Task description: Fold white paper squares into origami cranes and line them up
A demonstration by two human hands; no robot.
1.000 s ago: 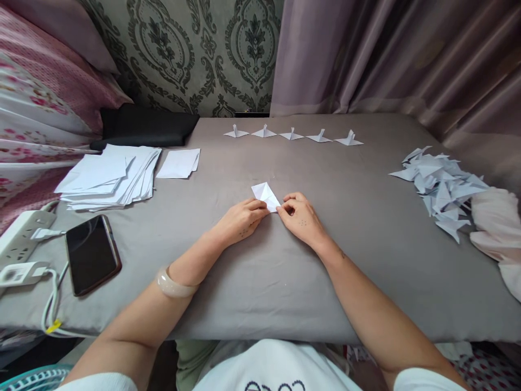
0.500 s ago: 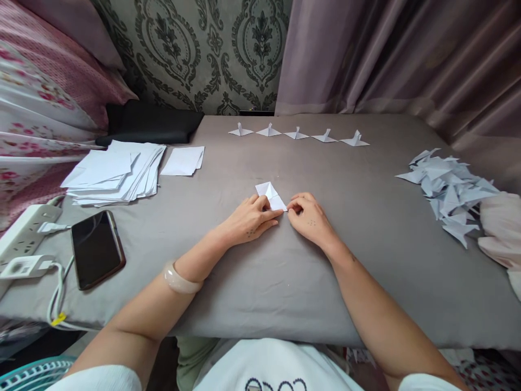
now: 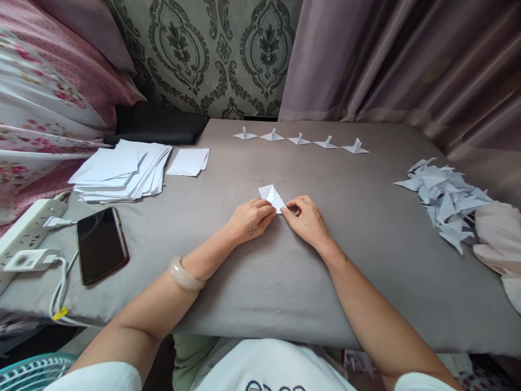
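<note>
A small folded white paper [image 3: 273, 195] lies on the grey cloth in front of me, with crease lines across it and one corner pointing away. My left hand [image 3: 252, 217] grips its near left edge, fingers curled and pressed together. At the right corner, my right hand [image 3: 305, 217] pinches the paper between thumb and index finger. Part of the near edge is hidden under my fingers. Beyond it stands a row of several folded paper cranes [image 3: 300, 139], wings spread.
To the left are a stack of white paper sheets [image 3: 122, 174], a smaller pile of paper squares [image 3: 188, 162], a smartphone [image 3: 101, 245] and a power strip [image 3: 28, 239] with cables. A heap of folded paper cranes [image 3: 445, 195] lies right, beside a pale cloth [image 3: 499, 239].
My left index finger, stretched along the near edge before, has drawn back and curled. My right thumb and finger have closed on the paper's right corner. The camera view has shifted slightly.
</note>
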